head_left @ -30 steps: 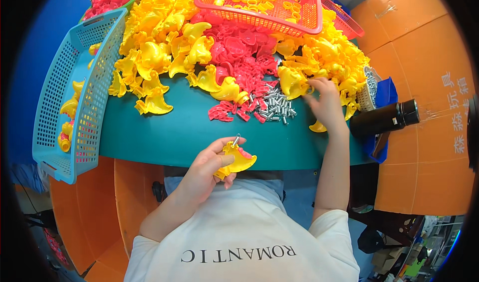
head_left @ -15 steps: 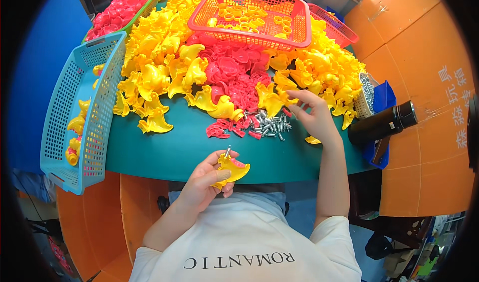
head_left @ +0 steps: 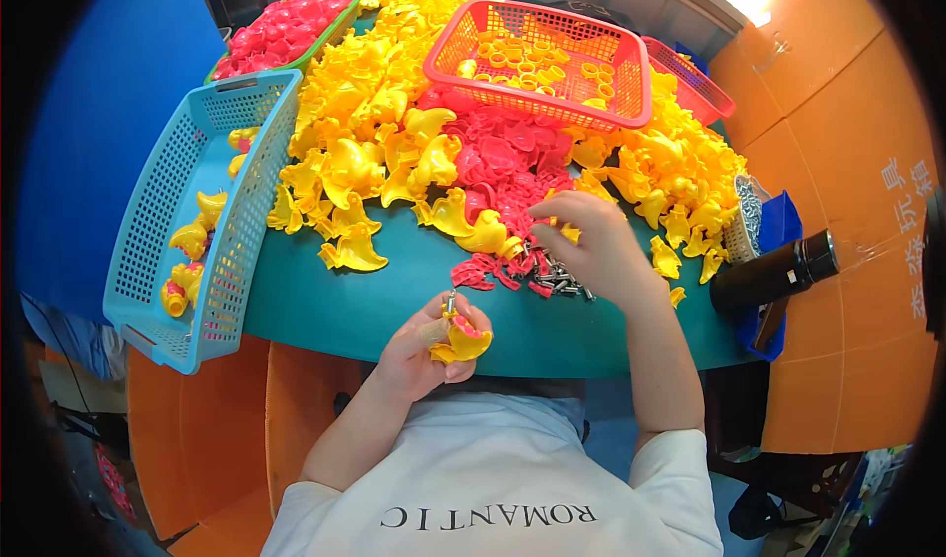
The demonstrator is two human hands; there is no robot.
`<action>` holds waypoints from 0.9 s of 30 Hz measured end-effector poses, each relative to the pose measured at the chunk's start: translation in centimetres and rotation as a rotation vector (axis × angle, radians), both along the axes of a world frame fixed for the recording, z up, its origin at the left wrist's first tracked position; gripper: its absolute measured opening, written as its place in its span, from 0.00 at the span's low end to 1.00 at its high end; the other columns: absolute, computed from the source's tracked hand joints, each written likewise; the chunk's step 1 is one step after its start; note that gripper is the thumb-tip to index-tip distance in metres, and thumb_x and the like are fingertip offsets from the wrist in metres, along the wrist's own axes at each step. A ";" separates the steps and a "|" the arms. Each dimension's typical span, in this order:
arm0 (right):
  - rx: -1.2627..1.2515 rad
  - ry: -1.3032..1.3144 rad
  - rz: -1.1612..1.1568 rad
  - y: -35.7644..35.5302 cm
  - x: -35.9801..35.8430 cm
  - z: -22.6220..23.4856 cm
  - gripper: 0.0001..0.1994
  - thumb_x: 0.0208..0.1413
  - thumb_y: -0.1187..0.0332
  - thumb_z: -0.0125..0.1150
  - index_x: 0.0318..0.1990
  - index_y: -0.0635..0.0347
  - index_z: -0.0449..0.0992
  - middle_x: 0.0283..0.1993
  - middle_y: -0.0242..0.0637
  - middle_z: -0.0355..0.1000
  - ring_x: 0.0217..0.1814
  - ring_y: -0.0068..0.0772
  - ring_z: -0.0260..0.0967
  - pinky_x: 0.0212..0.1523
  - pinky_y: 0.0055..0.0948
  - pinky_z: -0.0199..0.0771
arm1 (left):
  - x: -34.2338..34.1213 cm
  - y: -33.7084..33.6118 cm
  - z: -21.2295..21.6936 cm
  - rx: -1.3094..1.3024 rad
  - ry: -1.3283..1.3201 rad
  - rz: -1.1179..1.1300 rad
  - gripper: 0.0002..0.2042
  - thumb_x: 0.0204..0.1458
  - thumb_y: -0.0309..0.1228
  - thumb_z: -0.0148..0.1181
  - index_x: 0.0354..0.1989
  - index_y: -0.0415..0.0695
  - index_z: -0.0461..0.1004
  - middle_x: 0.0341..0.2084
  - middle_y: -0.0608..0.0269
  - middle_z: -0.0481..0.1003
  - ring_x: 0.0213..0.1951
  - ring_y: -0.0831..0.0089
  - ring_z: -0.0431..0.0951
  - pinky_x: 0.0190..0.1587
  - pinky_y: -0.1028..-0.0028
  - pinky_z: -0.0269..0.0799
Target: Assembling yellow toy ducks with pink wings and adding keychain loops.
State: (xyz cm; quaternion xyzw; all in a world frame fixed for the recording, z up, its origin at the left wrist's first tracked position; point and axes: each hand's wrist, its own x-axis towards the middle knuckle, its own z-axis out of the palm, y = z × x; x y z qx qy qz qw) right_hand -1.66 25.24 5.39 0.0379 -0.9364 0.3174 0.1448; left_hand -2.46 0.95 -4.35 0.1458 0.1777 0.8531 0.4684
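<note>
Blue basket [head_left: 223,303]: several pieces [head_left: 188,240], seemingly assembled. Bench [head_left: 325,306]: loose yellow shells [head_left: 351,169]. Left fingers [head_left: 418,339]: pinching open shell [head_left: 470,342] with metal cylinder [head_left: 451,302]. Right fingers [head_left: 570,208]: curled, contents unclear.

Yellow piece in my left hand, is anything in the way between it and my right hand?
Nothing visible stands between the yellow piece in the left hand and the right hand. Green tabletop shows between them, with small red pieces and metal pins lying on it, seemingly lower than both hands.
</note>
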 end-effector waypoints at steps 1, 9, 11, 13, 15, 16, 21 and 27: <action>0.038 0.019 0.088 -1.0 -0.6 -0.3 0.08 0.50 0.71 0.63 0.38 0.64 0.78 0.34 0.40 0.75 0.36 0.35 0.72 0.36 0.30 0.72 | 0.1 0.0 -0.1 0.032 0.005 -0.019 0.11 0.58 0.37 0.49 0.46 0.48 0.63 0.39 0.51 0.68 0.19 0.76 0.64 0.21 0.78 0.61; 0.363 0.401 -0.163 -2.6 -8.9 1.0 0.03 0.46 0.73 0.62 0.27 0.61 0.76 0.31 0.41 0.75 0.39 0.44 0.71 0.42 0.38 0.71 | 0.7 -0.1 0.5 -0.020 -0.060 0.044 0.09 0.63 0.38 0.44 0.46 0.49 0.64 0.38 0.55 0.70 0.19 0.76 0.64 0.21 0.77 0.60; 0.418 0.537 -0.283 -0.4 -10.1 2.3 0.03 0.47 0.73 0.61 0.28 0.62 0.77 0.31 0.41 0.75 0.36 0.44 0.72 0.40 0.38 0.73 | 0.6 0.3 1.0 -0.161 -0.086 0.100 0.10 0.63 0.37 0.44 0.49 0.49 0.64 0.38 0.56 0.70 0.21 0.75 0.65 0.23 0.75 0.61; 0.057 0.078 -0.013 -0.5 -10.5 3.9 0.04 0.47 0.72 0.61 0.28 0.63 0.77 0.30 0.43 0.75 0.33 0.44 0.73 0.37 0.38 0.74 | 0.6 0.3 0.9 -0.155 -0.118 0.139 0.11 0.62 0.35 0.46 0.50 0.49 0.63 0.39 0.58 0.70 0.23 0.74 0.67 0.26 0.73 0.63; 0.086 -0.115 0.120 -1.7 -9.6 3.4 0.07 0.46 0.69 0.63 0.29 0.64 0.77 0.29 0.46 0.75 0.31 0.46 0.74 0.35 0.40 0.75 | 0.7 0.4 0.8 -0.148 -0.162 0.173 0.12 0.62 0.33 0.47 0.52 0.48 0.62 0.39 0.59 0.71 0.25 0.72 0.68 0.29 0.72 0.66; 0.320 -0.197 0.053 -2.7 -9.2 2.6 0.07 0.46 0.68 0.63 0.28 0.63 0.77 0.29 0.47 0.75 0.32 0.47 0.74 0.36 0.41 0.75 | 0.7 0.4 0.9 -0.157 -0.144 0.169 0.13 0.62 0.32 0.48 0.53 0.47 0.60 0.40 0.59 0.71 0.27 0.72 0.69 0.31 0.71 0.67; 0.484 -0.169 -0.180 -3.5 -8.9 -2.5 0.08 0.45 0.66 0.63 0.28 0.62 0.77 0.30 0.50 0.75 0.33 0.50 0.74 0.36 0.44 0.74 | 0.4 0.9 1.1 -0.182 -0.134 0.136 0.15 0.61 0.29 0.49 0.55 0.46 0.59 0.39 0.59 0.70 0.29 0.73 0.70 0.34 0.70 0.69; -0.088 0.210 -0.236 -2.0 -5.9 -1.8 0.07 0.46 0.75 0.62 0.34 0.65 0.76 0.28 0.40 0.76 0.26 0.30 0.74 0.30 0.27 0.74 | 0.9 1.1 1.4 -0.213 -0.128 0.203 0.17 0.60 0.29 0.51 0.56 0.45 0.57 0.41 0.60 0.69 0.30 0.74 0.70 0.33 0.71 0.69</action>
